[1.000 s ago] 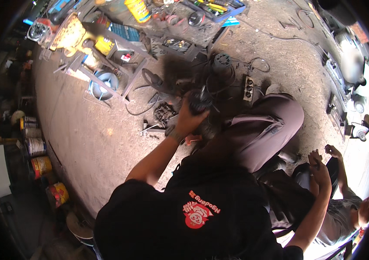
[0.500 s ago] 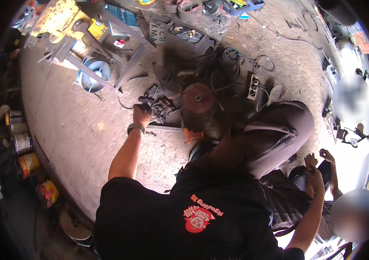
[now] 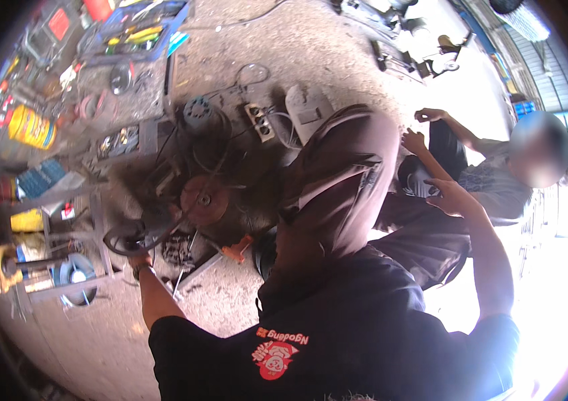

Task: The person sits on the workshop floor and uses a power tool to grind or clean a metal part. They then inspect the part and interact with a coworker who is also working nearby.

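My left hand (image 3: 139,259), a watch on its wrist, is closed at the base of a dark looped handle (image 3: 122,235). The fingers are mostly hidden, and blur hides the exact grip. Beside it is a floor cut-off saw with a reddish-brown disc (image 3: 204,200) and a dark motor (image 3: 201,115). A dark metal clamp part (image 3: 178,251) lies just right of the hand, near an orange piece (image 3: 236,250) on the floor. My right hand (image 3: 447,198) is raised off to the right, fingers spread and holding nothing, close to a co-worker's legs.
A co-worker (image 3: 491,170) sits at the right, both hands near the knees. A power strip (image 3: 260,122) with cords lies beyond the saw. At left stand a metal frame (image 3: 63,284), a blue round part (image 3: 77,275), a yellow bottle (image 3: 31,128) and a blue tool tray (image 3: 138,30).
The view has swung to the right. My left hand has gone from beside the clamp to the looped handle. My right hand has moved forward and its fingers are now spread.
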{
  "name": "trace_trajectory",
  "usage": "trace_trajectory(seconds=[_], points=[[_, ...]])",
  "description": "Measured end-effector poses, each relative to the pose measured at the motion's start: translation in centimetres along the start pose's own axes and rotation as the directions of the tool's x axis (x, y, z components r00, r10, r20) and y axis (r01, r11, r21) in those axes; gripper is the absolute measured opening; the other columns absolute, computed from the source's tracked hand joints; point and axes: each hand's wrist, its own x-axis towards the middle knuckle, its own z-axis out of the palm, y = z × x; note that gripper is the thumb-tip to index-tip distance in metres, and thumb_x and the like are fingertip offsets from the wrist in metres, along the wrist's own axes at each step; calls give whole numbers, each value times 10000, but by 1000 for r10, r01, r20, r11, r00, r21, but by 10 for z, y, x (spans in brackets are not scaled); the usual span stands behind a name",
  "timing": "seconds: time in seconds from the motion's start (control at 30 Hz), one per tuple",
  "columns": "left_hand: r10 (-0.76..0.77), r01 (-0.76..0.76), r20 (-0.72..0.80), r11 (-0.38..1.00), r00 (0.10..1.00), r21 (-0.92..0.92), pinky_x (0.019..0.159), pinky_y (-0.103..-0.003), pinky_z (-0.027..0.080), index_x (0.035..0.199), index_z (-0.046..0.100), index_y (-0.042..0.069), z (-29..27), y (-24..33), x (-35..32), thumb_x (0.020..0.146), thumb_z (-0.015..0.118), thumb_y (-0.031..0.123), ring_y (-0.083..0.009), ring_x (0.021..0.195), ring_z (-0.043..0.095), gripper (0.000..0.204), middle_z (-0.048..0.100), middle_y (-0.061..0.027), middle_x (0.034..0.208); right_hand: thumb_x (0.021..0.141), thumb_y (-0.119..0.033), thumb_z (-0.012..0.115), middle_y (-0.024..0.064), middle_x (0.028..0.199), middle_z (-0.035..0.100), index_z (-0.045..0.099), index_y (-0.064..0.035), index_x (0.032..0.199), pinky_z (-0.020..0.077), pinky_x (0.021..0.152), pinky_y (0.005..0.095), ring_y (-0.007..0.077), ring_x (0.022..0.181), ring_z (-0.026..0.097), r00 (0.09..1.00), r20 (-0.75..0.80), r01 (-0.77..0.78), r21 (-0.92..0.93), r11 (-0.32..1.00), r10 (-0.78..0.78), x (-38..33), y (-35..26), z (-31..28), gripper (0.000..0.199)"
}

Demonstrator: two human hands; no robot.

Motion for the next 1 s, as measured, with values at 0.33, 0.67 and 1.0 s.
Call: trace_trajectory(seconds=[0.33, 0.67, 1.0], points=[[-269, 209, -269, 950, 925, -233, 1091, -473, 422, 1430, 417, 15, 28, -21, -25, 864, 676, 106, -366, 1305, 509, 629, 509, -218, 1426, 900, -344, 702, 214, 1197, 668, 534, -83, 1397, 499, 967, 443, 384, 1111, 635, 973, 17, 231, -94, 968, -230, 46, 14, 19, 585], [243, -318, -246, 884, 938, -341, 985, -432, 495, 1265, 560, -60, 1, 151, -259, 892, 659, 104, -350, 1130, 631, 419, 643, -231, 1222, 878, -314, 717, 216, 1109, 696, 531, -66, 1393, 501, 944, 468, 399, 1064, 648, 886, -162, 432, -57, 900, -435, 89, 10, -32, 600], [441, -606, -450, 324, 776, -727, 986, -345, 486, 1358, 529, -39, -312, 451, -162, 995, 612, 133, -231, 1148, 624, 410, 645, -178, 1248, 873, -300, 684, 252, 1161, 674, 535, -19, 1374, 513, 950, 457, 403, 1089, 651, 712, -384, 628, -26, 778, -587, 186, 35, -90, 593]])
